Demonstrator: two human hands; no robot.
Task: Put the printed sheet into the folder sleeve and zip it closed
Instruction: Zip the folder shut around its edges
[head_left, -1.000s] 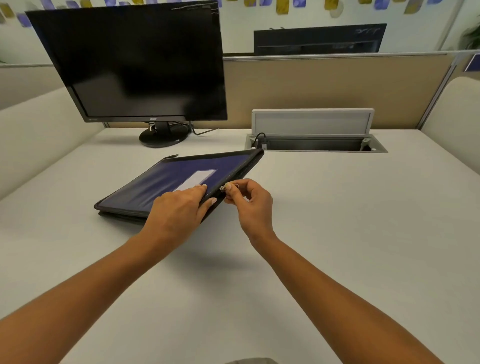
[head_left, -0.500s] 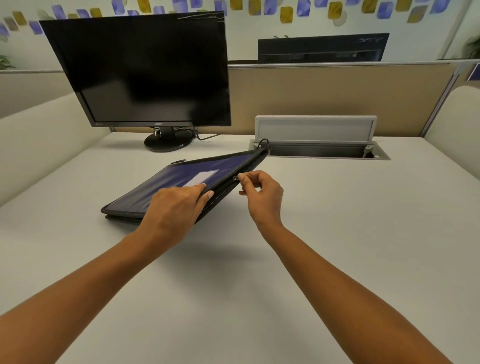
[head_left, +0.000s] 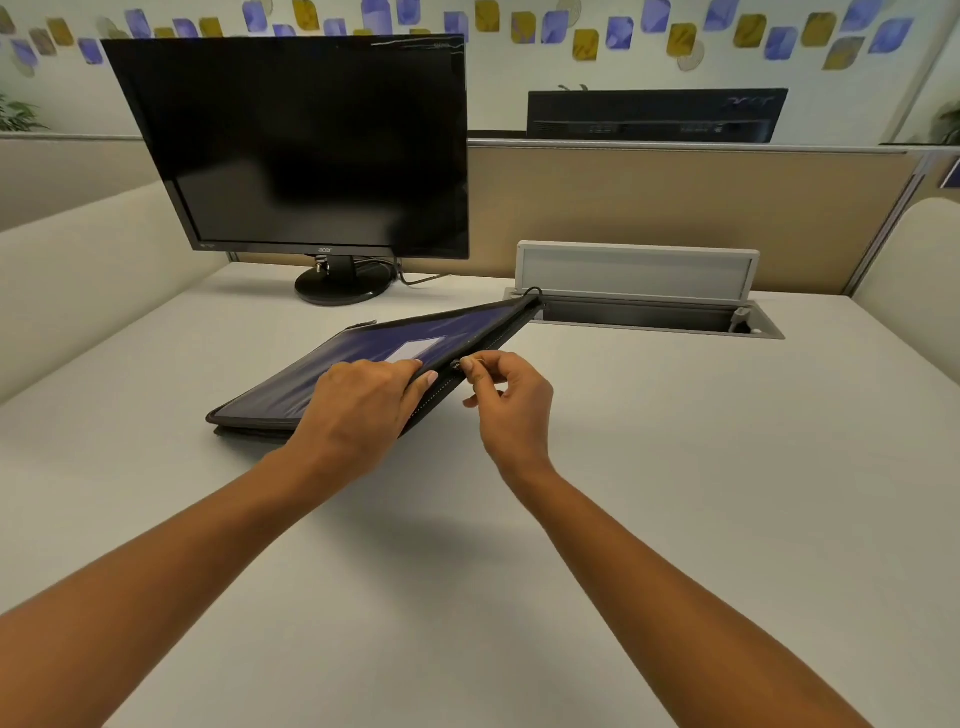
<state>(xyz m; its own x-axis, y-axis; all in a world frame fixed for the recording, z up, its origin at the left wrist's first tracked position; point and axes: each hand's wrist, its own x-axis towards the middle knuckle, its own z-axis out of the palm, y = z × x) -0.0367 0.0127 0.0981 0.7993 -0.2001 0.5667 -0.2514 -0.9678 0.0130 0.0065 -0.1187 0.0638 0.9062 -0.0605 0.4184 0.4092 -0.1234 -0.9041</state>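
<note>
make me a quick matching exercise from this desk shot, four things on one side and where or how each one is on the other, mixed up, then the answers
Things
1. left hand
2. right hand
3. monitor
4. cable box lid

States
A. standing upright and open at the back of the desk
B. pinching the zipper pull on the folder's edge
C. screen dark, on a round stand
D. pressing down on the blue folder, which is tilted up on its right side

Pairs: 1-D, 2-B, 3-C, 4-A
</note>
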